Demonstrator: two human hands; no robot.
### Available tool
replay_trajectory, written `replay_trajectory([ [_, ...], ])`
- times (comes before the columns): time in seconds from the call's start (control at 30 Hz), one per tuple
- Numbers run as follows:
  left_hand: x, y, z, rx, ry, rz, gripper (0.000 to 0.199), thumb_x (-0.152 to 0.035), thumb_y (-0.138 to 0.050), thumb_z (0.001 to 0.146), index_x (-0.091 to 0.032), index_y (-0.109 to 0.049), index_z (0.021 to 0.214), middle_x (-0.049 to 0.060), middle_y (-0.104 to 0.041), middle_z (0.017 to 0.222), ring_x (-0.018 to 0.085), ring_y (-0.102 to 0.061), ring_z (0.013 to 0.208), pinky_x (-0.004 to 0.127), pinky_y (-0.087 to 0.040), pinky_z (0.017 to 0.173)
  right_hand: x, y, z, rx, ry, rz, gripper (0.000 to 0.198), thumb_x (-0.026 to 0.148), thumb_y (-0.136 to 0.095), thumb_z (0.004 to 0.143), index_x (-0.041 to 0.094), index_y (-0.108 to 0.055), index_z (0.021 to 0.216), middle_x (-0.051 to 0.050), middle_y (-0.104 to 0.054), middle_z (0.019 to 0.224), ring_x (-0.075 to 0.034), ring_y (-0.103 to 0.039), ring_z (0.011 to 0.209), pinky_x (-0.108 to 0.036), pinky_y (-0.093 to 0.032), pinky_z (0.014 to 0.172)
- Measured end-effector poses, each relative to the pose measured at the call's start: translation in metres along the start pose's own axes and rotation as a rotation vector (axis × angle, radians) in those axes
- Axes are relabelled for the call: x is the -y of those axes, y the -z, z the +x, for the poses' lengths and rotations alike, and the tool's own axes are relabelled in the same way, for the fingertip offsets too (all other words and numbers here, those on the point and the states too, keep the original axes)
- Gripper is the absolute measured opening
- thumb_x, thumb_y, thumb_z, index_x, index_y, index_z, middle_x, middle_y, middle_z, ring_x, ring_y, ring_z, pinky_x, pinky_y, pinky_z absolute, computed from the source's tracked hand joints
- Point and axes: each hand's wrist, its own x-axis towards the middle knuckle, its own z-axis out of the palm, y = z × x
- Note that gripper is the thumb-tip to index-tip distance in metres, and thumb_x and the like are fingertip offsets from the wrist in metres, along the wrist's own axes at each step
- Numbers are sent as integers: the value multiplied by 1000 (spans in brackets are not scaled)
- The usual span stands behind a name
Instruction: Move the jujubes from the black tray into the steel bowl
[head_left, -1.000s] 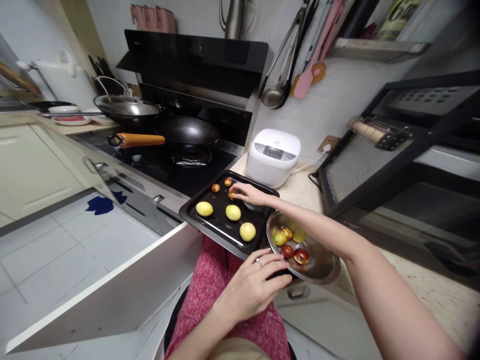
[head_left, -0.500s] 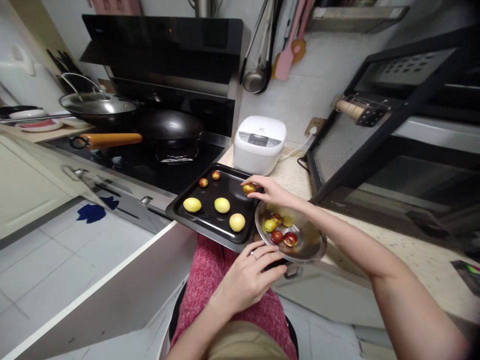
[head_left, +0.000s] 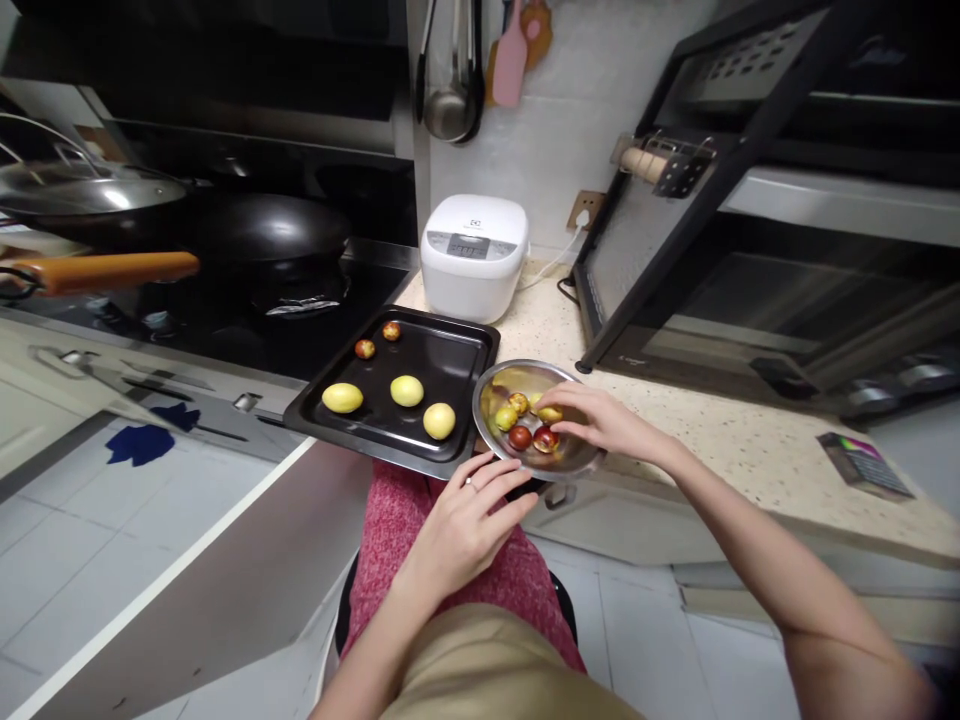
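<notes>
Black baking tray (head_left: 454, 350): holds two small red-brown jujubes (head_left: 364, 349) near the far left corner and three lemons (head_left: 343, 398) in a row along the near side. The tray's right half, occupied half a second earlier by the hand-held fruit, is now vacant.

Left hand (head_left: 461, 530): fingers slightly apart, holding nothing, tips at the bowl's near rim; contact cannot be confirmed.

Steel bowl (head_left: 581, 462): stands on the desk (head_left: 675, 412), just right of the tray, containing several red and green fruits (head_left: 520, 437).

Right hand (head_left: 607, 422): moved from above the tray into the bowl; grip clamped on a mottled jujube (head_left: 550, 413). Transfer appears nearly complete; release is pending.
</notes>
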Motion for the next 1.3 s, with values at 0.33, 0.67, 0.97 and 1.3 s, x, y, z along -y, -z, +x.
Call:
replay_trajectory([
  [0.33,-7,2,4,34,-34,14,24,-8,-55,100,-15,-70,119,11,-74,127,22,-66,125,46,-53,113,-11,4,3,102,52,30,24,30,-65,97,25,-74,119,-9,-73,123,-25,-66,117,-44,-52,105],
  [0.67,-8,0,5,47,-31,23,23,-9,-57,100,-16,-69,118,11,-74,127,22,-67,124,46,-53,113,-10,1,5,216,27,-23,27,21,-67,92,25,-75,118,-7,-75,115,-25,-66,110,-44,-52,99],
  [0.97,38,37,-1,-146,147,184,33,-12,-58,100,-25,-66,129,10,-71,130,24,-66,125,44,-55,106,6,13,-23,-109,35,-62,23,37,-64,99,28,-75,116,-5,-78,117,-24,-74,106,-39,-59,95],
  [1.3,193,102,42,352,692,604,26,-15,-51,100,-20,-72,115,11,-65,138,28,-63,121,40,-55,101,50,-37,-78,-691,82,-84,28,8,-67,94,27,-73,114,-3,-77,109,-21,-72,102,-38,-57,92],
])
